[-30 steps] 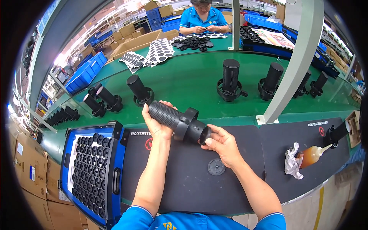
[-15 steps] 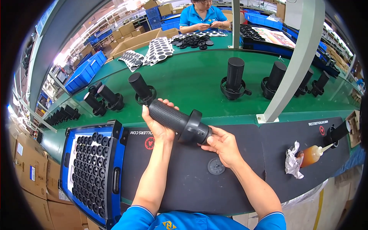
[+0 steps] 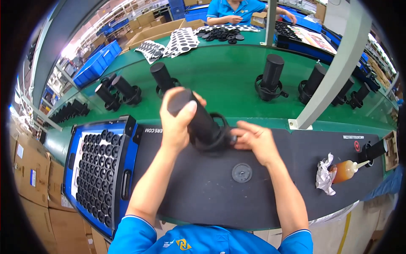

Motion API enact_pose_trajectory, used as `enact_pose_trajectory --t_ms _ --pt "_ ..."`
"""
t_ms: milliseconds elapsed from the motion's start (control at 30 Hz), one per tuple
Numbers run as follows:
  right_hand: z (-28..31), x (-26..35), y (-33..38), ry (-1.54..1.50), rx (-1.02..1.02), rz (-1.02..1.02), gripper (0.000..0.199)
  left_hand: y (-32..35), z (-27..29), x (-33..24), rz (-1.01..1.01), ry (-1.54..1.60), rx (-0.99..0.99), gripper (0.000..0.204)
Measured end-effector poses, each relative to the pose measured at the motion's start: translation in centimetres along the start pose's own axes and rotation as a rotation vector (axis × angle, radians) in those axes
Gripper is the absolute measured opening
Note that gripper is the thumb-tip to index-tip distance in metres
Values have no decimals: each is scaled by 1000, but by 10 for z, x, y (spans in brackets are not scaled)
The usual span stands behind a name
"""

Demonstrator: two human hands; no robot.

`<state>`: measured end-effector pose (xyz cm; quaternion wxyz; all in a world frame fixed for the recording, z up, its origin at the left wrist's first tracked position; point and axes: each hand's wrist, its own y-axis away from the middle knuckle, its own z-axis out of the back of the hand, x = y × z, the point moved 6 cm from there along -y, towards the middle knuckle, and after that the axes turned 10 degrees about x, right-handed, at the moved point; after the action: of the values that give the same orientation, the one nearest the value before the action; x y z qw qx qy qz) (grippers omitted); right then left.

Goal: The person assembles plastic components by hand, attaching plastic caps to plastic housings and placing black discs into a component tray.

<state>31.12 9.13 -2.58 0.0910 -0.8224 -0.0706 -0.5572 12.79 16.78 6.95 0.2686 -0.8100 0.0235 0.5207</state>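
A black cylindrical housing with a ring-shaped collar (image 3: pixel 202 122) is tilted above the dark mat, slightly blurred. My left hand (image 3: pixel 175 120) is wrapped round its upper end, the thumb lying along the side. By the collar's right side my right hand (image 3: pixel 260 144) has its fingers stretched out and apart. Its fingertips are at a small dark knob on the collar; whether they touch it I cannot tell. Below, a round black disc (image 3: pixel 242 172) lies flat on the mat (image 3: pixel 203 190). The housing's lower end is turned down and mostly hidden.
A blue tray (image 3: pixel 127 163) of black round caps stands at left. More black housings (image 3: pixel 270 74) stand along the green bench (image 3: pixel 211 82). At right are an amber squeeze bottle (image 3: pixel 344 170), crumpled wrapping (image 3: pixel 325 175) and a grey post (image 3: pixel 332 72). A co-worker (image 3: pixel 234 12) sits across.
The housing has turned from lying slantwise to a steeper tilt. My left hand has shifted to its upper end, and my right hand has loosened from the lower end. The co-worker's arm reaches out sideways.
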Motion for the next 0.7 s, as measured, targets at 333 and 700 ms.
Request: enact_pose_trajectory --t_ms 333,700 --pt "50 21 14 -129 -332 119 45 44 10 -19 56 -692 -41 47" --pt "-11 22 36 1221 419 -72 60 -125 -2 78 -29 -635 15 48"
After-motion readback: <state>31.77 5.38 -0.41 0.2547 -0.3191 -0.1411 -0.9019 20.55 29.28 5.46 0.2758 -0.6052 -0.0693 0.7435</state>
